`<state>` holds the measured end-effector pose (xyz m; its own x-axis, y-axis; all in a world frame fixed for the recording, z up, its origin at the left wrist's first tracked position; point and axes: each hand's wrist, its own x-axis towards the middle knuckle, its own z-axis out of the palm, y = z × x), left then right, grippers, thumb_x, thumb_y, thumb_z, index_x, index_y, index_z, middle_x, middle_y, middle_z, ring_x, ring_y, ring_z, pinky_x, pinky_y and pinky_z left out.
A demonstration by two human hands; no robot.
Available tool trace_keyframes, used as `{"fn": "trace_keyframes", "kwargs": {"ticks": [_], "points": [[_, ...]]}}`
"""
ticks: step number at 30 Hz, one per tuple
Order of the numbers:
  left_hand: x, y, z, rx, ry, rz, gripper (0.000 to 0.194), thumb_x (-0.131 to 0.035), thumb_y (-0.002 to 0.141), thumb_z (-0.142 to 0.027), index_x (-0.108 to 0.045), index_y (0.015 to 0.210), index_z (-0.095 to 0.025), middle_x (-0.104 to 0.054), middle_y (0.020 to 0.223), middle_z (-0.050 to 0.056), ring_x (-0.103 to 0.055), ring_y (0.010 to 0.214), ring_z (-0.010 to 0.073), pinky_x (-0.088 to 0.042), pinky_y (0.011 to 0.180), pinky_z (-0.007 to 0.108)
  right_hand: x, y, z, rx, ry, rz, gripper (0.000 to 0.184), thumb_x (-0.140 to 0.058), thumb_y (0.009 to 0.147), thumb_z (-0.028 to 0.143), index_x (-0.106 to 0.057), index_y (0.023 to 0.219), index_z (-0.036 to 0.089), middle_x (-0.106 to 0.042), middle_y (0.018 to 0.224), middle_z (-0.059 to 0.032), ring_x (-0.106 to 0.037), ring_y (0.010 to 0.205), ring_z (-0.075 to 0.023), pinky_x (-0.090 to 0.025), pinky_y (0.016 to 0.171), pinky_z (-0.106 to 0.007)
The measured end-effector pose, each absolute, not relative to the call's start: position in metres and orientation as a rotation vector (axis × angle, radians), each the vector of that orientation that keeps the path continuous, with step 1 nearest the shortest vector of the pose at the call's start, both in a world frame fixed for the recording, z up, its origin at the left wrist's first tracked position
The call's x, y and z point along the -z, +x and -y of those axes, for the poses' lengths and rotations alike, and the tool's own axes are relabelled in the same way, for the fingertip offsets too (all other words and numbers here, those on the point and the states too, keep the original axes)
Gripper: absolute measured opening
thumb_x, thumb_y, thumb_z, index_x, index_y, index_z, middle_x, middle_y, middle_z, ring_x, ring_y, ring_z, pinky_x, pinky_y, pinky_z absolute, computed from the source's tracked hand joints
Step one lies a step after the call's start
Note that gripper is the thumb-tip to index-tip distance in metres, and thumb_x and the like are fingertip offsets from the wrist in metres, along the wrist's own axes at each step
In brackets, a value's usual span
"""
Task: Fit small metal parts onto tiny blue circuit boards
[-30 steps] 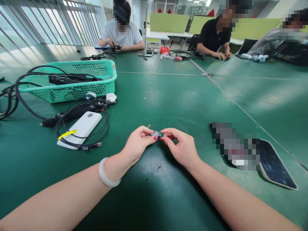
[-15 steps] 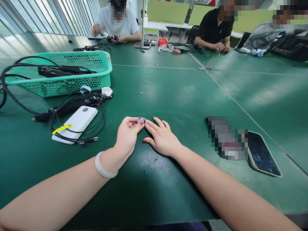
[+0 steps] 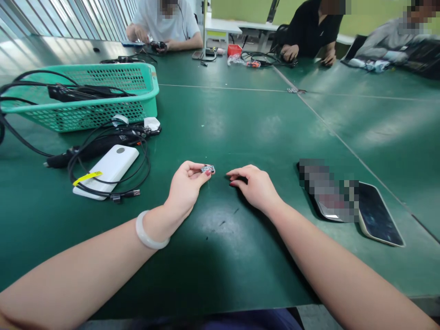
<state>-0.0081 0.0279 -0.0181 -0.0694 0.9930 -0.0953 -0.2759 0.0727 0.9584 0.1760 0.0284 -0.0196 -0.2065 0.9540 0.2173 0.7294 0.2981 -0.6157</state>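
A small silvery part [image 3: 208, 169] is pinched between thumb and fingers of the left hand [image 3: 184, 188], over the counter [image 3: 220, 275]; nearby, the right hand [image 3: 257, 187] is loosely curled, thumb parted, nothing visibly held. Fingertip handling seems in hand; a fine, steady pinch would be called for

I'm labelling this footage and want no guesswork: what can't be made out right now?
All in the head view:
Small part: too small to identify; left hand partly covers it.
Right hand: its back hides the palm.
Dark slab: pixelation blurs most of it.
Basket: near wall hides most of its floor.
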Motion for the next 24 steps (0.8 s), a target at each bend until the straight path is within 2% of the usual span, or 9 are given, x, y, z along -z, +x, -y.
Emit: {"fn": "trace_keyframes", "kwargs": {"ticks": [5, 14, 17, 21, 24], "points": [[0.016, -0.007, -0.027, -1.297, 0.913, -1.085, 0.030, -0.083, 0.061, -0.022, -0.058, 0.078, -0.016, -0.073, 0.083, 0.003, -0.070, 0.083, 0.0153, -0.051, 0.089, 0.035, 0.020, 0.174, -0.032, -0.541, -1.530, 1.967, 0.017, -0.065, 0.079, 0.011, -0.071, 0.089, 0.023, -0.071, 0.073, 0.0002, -0.060, 0.082, -0.0179, -0.047, 0.081, -0.034], [0.015, -0.006, -0.027, -1.282, 0.934, -1.088, 0.029, -0.082, 0.061, -0.020, -0.058, 0.077, -0.015, -0.073, 0.083, 0.004, -0.070, 0.083, 0.0145, -0.051, 0.089, 0.034, 0.033, 0.175, -0.043, -0.728, -1.583, 1.676, 0.010, -0.066, 0.076, 0.018, -0.071, 0.082, 0.023, -0.073, 0.071, 0.0026, -0.065, 0.074, -0.0164, -0.049, 0.084, -0.036], [0.016, -0.006, -0.027, -1.280, 0.938, -1.082, 0.030, -0.082, 0.061, -0.020, -0.058, 0.077, -0.015, -0.074, 0.083, 0.003, -0.070, 0.083, 0.0145, -0.051, 0.090, 0.034, 0.033, 0.173, -0.043, -0.664, -1.607, 1.691, 0.010, -0.067, 0.077, 0.018, -0.072, 0.083, 0.024, -0.074, 0.075, 0.0020, -0.066, 0.077, -0.0173, -0.049, 0.084, -0.037], [0.016, -0.006, -0.027, -1.277, 0.935, -1.078, 0.030, -0.083, 0.061, -0.019, -0.058, 0.077, -0.015, -0.074, 0.082, 0.003, -0.070, 0.082, 0.0139, -0.052, 0.089, 0.033, 0.027, 0.180, -0.039, -0.631, -1.567, 1.780, 0.017, -0.057, 0.086, 0.020, -0.073, 0.091, 0.025, -0.075, 0.084, 0.0002, -0.068, 0.085, -0.0173, -0.050, 0.086, -0.035], [0.014, -0.006, -0.027, -1.266, 0.930, -1.086, 0.029, -0.082, 0.061, -0.018, -0.058, 0.076, -0.015, -0.074, 0.082, 0.003, -0.070, 0.083, 0.0135, -0.052, 0.089, 0.032, 0.021, 0.190, -0.034, -0.554, -1.575, 1.966, 0.017, -0.064, 0.081, 0.015, -0.074, 0.092, 0.024, -0.075, 0.094, -0.0021, -0.066, 0.093, -0.0189, -0.050, 0.089, -0.036]]}}
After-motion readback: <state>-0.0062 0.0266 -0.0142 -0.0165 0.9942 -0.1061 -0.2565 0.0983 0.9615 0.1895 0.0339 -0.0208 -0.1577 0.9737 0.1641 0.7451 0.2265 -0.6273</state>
